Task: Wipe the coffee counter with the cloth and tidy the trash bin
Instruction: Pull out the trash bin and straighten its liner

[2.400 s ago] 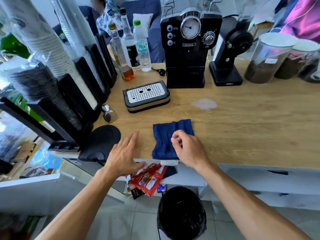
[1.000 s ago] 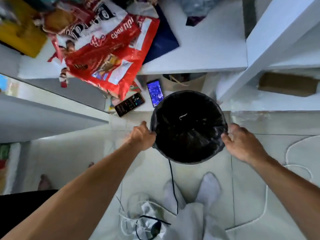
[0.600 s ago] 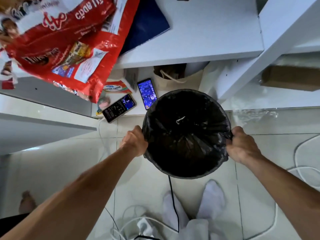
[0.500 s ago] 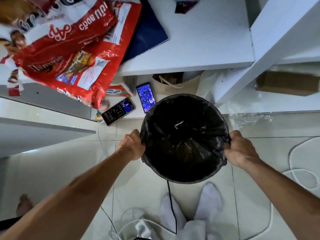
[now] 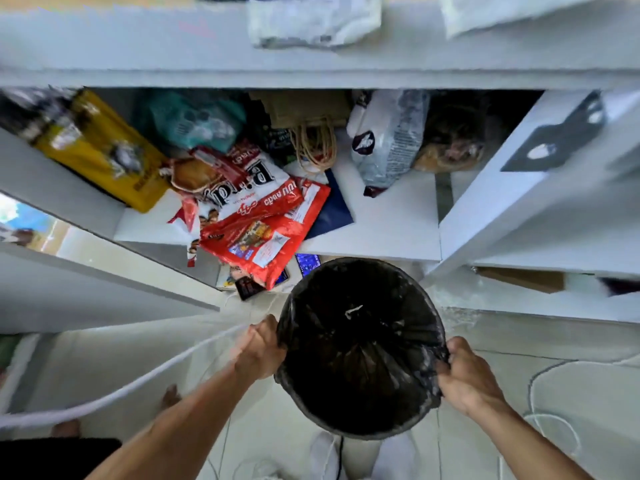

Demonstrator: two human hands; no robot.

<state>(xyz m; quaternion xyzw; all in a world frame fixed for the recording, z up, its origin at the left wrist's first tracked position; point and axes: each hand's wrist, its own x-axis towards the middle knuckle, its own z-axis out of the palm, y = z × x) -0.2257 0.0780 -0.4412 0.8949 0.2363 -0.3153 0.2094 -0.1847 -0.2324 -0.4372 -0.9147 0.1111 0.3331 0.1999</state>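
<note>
The left hand and right hand are clutching opposite sides of the trash bin liner; even pulling is looking wisest.

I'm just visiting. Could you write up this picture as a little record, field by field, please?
view: from the head, looking down
trash bin: black liner, small white scrap inside
left hand: grips the bin's left rim
right hand: grips the bin's right rim
shelf behind the bin: red snack bag, yellow bag, other packets
floor: pale tiles
</note>
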